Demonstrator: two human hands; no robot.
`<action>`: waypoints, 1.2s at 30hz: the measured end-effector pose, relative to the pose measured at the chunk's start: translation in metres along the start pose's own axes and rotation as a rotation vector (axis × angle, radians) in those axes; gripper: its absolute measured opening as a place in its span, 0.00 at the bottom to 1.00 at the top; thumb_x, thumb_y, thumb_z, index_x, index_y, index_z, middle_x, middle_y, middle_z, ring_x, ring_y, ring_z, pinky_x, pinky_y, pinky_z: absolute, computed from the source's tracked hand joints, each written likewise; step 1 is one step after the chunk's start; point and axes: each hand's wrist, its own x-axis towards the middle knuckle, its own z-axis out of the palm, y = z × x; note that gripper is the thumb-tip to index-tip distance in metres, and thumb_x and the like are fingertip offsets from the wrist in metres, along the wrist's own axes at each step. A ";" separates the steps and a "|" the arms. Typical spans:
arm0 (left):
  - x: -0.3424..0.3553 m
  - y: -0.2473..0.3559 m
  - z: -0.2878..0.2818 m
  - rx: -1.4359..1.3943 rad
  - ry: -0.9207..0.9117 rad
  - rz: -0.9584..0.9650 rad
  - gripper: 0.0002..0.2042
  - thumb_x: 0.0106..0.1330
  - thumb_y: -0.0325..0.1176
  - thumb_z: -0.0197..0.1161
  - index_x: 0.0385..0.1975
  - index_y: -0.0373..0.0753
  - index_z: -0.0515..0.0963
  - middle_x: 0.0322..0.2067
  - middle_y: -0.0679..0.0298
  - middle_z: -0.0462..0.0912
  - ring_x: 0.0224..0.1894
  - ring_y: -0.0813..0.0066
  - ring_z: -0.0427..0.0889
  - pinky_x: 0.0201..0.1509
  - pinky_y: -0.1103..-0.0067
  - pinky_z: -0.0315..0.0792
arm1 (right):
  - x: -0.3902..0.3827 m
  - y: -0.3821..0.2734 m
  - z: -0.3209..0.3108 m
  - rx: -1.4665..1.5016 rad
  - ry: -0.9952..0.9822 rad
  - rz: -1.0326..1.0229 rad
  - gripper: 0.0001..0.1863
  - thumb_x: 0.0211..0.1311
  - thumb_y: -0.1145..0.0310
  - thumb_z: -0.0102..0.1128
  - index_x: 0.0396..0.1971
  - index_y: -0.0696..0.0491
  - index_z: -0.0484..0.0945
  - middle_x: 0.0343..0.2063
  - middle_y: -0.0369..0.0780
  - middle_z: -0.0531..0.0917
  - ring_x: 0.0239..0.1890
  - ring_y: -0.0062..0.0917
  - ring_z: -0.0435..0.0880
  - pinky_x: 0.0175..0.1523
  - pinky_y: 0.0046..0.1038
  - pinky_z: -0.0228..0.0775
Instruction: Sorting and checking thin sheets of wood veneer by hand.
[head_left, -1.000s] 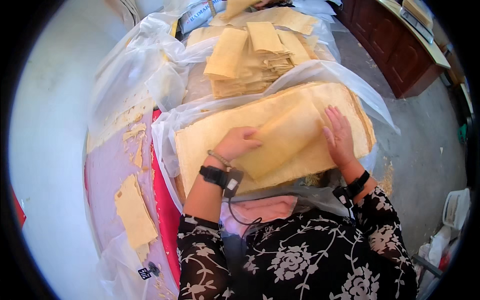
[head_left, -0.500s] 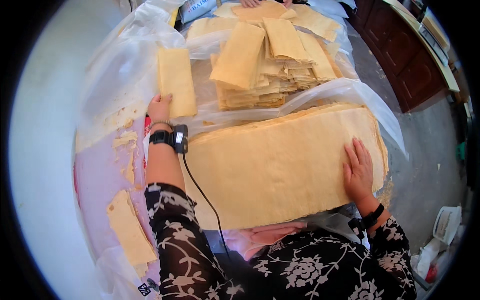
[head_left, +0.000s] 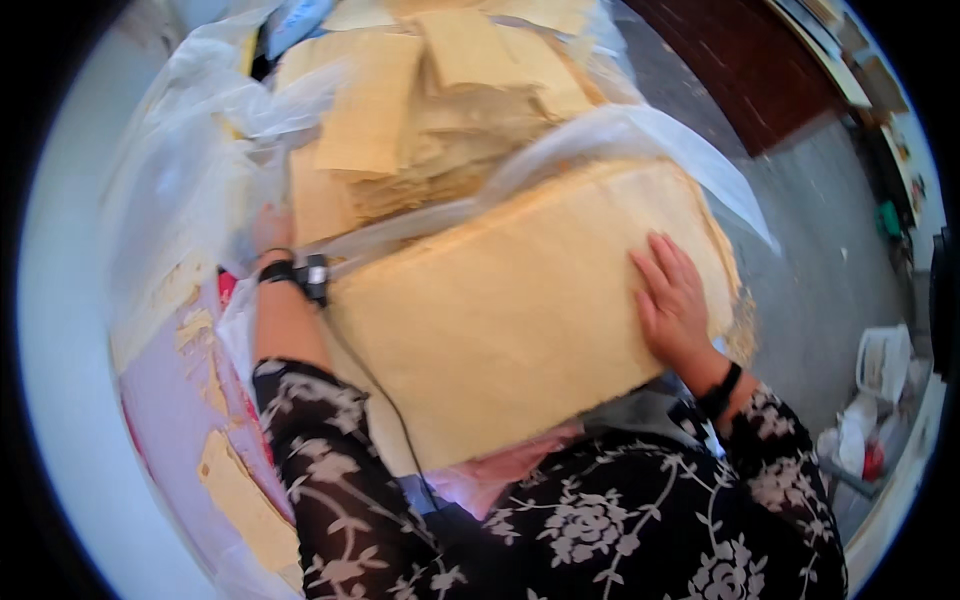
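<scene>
Remotely, I see the right hand (head_left: 675,303) on the sheet stack (head_left: 520,310), grip released. Left of the stack, the left hand (head_left: 271,231) blurs; I can't tell its grip.

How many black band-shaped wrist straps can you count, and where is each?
2: one black band-shaped strap just behind the blurred left hand; a second black strap just behind the right hand, which lies on the pale-yellow rectangular sheet stack. Others could be hidden.
</scene>
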 end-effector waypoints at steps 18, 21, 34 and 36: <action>-0.458 0.360 -0.136 -0.441 -0.018 1.079 0.29 0.54 0.40 0.73 0.57 0.38 0.75 0.58 0.55 0.77 0.60 0.56 0.73 0.60 0.65 0.68 | -0.137 0.064 -0.025 1.447 0.099 1.050 0.16 0.76 0.61 0.46 0.52 0.55 0.76 0.38 0.38 0.85 0.35 0.21 0.83 0.46 0.27 0.79; -0.447 0.363 -0.131 -0.465 -0.023 1.120 0.27 0.53 0.39 0.73 0.53 0.39 0.77 0.56 0.56 0.78 0.58 0.56 0.75 0.59 0.65 0.69 | -0.144 0.070 -0.033 1.613 0.059 1.020 0.16 0.76 0.62 0.45 0.55 0.53 0.73 0.42 0.39 0.83 0.37 0.22 0.83 0.44 0.27 0.79; -0.454 0.372 -0.129 -0.363 0.023 1.019 0.23 0.53 0.42 0.72 0.48 0.41 0.80 0.50 0.58 0.81 0.53 0.55 0.77 0.56 0.66 0.73 | -0.120 0.096 -0.018 1.543 0.142 1.055 0.23 0.67 0.59 0.62 0.57 0.52 0.70 0.43 0.38 0.83 0.41 0.25 0.84 0.45 0.30 0.78; -0.453 0.373 -0.130 -0.433 0.015 1.048 0.21 0.53 0.42 0.71 0.46 0.41 0.80 0.51 0.58 0.81 0.52 0.57 0.78 0.54 0.66 0.74 | -0.118 0.098 -0.016 1.463 0.197 1.033 0.29 0.60 0.62 0.69 0.58 0.54 0.68 0.43 0.39 0.82 0.40 0.25 0.84 0.40 0.27 0.76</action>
